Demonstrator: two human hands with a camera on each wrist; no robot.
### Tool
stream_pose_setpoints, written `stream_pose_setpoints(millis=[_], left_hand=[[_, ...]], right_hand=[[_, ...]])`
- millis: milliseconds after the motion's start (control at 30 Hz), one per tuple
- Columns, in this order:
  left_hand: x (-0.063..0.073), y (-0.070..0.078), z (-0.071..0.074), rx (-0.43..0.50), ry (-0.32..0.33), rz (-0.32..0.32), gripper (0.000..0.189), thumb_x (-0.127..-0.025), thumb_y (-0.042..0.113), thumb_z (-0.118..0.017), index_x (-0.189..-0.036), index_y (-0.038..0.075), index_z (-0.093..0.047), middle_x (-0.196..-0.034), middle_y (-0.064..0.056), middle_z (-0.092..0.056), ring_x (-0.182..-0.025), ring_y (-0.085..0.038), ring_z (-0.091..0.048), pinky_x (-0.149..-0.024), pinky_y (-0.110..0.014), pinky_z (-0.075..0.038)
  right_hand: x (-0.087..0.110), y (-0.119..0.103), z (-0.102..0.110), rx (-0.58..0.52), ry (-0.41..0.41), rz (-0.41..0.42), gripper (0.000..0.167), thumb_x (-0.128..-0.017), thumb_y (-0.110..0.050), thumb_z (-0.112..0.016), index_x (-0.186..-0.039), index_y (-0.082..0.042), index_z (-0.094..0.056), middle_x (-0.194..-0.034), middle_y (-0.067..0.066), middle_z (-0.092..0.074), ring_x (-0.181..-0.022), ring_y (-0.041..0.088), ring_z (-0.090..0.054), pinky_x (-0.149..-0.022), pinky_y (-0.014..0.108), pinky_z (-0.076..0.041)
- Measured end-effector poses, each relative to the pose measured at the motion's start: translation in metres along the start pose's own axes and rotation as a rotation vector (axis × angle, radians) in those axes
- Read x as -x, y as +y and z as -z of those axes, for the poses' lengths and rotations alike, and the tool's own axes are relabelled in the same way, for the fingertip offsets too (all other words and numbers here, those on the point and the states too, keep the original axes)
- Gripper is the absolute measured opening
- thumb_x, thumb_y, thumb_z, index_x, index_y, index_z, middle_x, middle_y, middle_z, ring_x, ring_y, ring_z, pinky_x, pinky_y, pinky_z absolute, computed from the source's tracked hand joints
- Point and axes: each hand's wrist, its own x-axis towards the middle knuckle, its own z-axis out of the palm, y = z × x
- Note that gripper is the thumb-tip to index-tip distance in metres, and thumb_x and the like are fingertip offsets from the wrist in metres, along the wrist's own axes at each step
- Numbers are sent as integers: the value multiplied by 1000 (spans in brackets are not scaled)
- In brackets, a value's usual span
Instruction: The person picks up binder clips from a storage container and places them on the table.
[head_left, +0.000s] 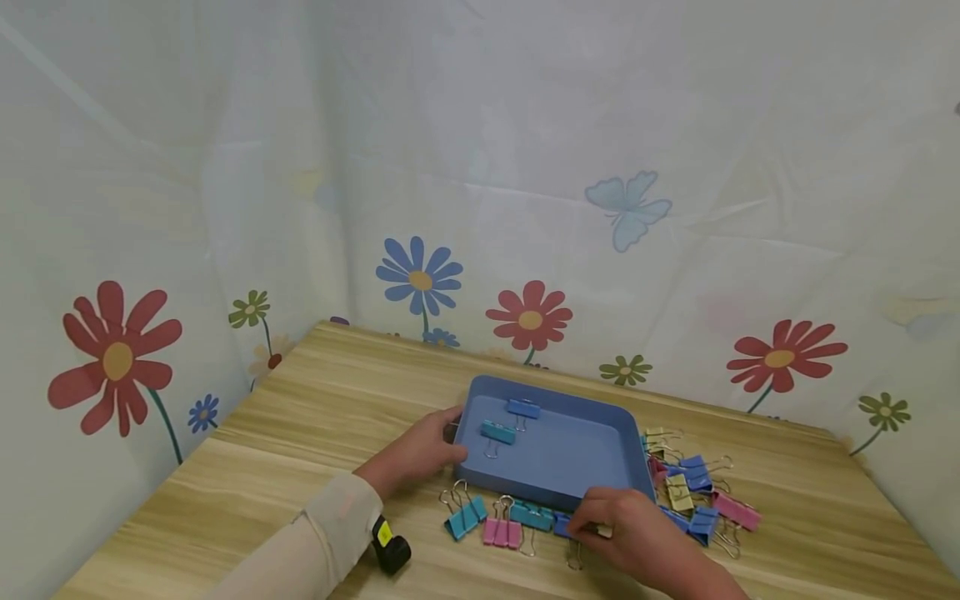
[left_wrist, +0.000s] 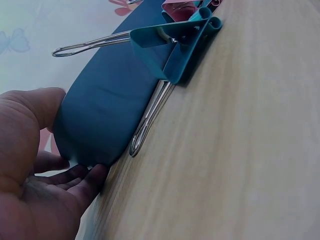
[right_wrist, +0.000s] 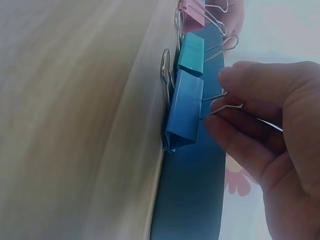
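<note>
A blue tray lies on the table with a blue binder clip and a teal binder clip inside it. My left hand grips the tray's left end, thumb near the rim and fingers by the base in the left wrist view. Along the tray's near side stand a teal clip, a pink clip, another teal clip and a blue clip. My right hand pinches a wire handle of that last blue clip, which sits against the tray's outer wall.
Right of the tray lies a loose heap of binder clips, among them a yellow clip, a pink clip and a blue clip. A flowered curtain hangs behind the wooden table. A black strap device sits at my left wrist.
</note>
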Motion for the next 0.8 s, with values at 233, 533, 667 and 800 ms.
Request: stream_pose_setpoints(millis=[233, 533, 667, 800], left_hand=[[0, 0, 0, 4, 2, 5, 77, -82, 14, -61, -151, 1, -29, -148, -16, -45, -131, -25, -47, -109, -46, -37], [-1, 0, -1, 5, 4, 20, 76, -82, 15, -61, -151, 2, -31, -147, -15, -46, -128, -24, -48, -108, -47, -37], [-1, 0, 0, 11, 1, 17, 76, -82, 15, -61, -151, 2, -30, -147, -15, -46, -128, -24, -48, -108, -47, -37], [-1, 1, 0, 8, 3, 31, 77, -82, 15, -61, -151, 3, -30, -148, -14, -45, -128, -23, -47, -109, -46, -37]], right_hand=[[1, 0, 0, -4, -2, 15, 11, -85, -14, -71, -89, -24, -72, -87, -13, -65, -78, -5, -58, -65, 21, -51], [0, -3, 3, -8, 14, 48, 6, -88, -20, -68, -91, -26, -70, -89, -16, -63, -78, -5, -58, -65, 22, -51], [-5, -3, 5, 2, 57, 78, 7, -88, -18, -69, -89, -24, -70, -89, -16, -63, -78, -4, -58, -65, 19, -50], [-10, -3, 6, 22, 93, 101, 6, -86, -16, -71, -88, -22, -70, -89, -15, -64, -78, -3, -60, -67, 17, -49]])
